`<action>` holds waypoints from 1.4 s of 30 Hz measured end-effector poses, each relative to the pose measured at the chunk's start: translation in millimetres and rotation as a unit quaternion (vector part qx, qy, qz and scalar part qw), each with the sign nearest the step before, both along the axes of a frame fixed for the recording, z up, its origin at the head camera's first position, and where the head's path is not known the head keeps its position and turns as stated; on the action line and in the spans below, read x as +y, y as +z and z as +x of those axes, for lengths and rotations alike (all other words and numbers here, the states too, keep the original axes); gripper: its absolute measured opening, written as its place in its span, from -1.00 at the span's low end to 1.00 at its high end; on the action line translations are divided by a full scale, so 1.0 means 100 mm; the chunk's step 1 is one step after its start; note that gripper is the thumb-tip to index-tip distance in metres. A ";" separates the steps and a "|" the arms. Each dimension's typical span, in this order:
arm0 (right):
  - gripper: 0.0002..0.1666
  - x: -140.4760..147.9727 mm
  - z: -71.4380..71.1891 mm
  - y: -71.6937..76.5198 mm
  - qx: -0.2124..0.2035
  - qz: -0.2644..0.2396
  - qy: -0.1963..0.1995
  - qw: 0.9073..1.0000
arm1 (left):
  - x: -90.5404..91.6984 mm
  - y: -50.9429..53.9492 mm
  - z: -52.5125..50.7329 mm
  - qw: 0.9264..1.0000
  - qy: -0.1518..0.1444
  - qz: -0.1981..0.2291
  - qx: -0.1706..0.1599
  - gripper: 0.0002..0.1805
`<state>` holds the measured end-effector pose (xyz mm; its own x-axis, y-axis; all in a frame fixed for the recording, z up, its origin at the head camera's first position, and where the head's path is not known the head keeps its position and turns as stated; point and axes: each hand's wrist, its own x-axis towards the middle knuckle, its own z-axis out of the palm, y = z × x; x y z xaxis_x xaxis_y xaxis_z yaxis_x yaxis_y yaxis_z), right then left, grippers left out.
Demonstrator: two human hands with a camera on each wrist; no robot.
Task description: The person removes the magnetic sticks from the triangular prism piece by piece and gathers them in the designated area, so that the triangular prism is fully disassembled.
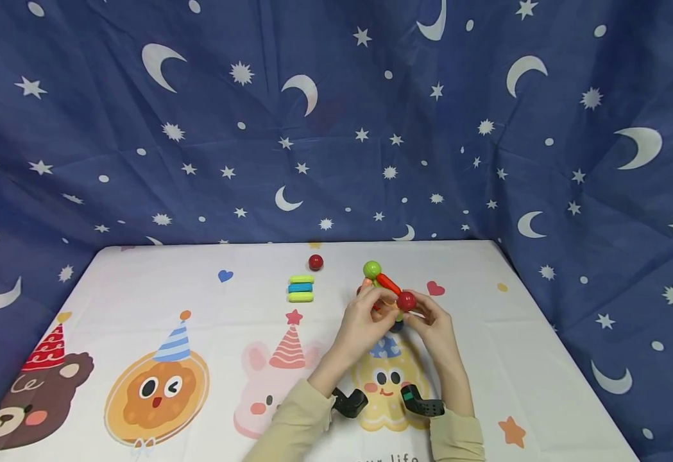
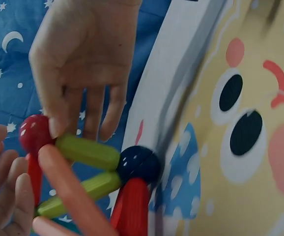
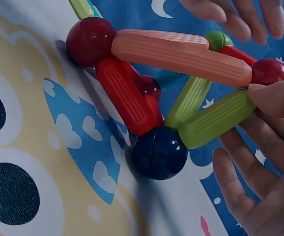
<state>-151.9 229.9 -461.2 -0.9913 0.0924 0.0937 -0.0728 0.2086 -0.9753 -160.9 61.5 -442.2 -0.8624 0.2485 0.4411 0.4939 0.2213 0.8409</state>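
A frame of ribbed toy rods and shiny balls stands on the table beneath both hands. My right hand grips one corner at a red ball, thumb against it where a green rod and an orange rod meet. Those two rods run to a navy ball and to another red ball. My left hand hovers beside the frame with loosely bent fingers, apart from the pieces in the right wrist view. A light green ball tops the far corner, joined to a red rod.
Left of the frame lie a blue rod and two yellow-green rods side by side. A loose red ball sits behind them. A starry blue curtain hangs behind the white printed tablecloth.
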 end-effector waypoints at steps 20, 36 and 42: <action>-0.74 -0.02 -0.01 -0.06 -0.009 0.024 -0.029 0.999 | 0.26 -0.11 -0.13 0.964 0.081 -0.200 0.155 -0.60; -0.76 -0.02 -0.02 -0.09 -0.020 0.020 -0.033 0.999 | 0.23 -0.08 -0.14 0.929 0.075 -0.305 0.198 -0.55; -0.73 -0.02 -0.01 -0.10 -0.014 0.022 -0.029 0.999 | 0.25 -0.12 -0.14 0.920 0.088 -0.304 0.229 -0.60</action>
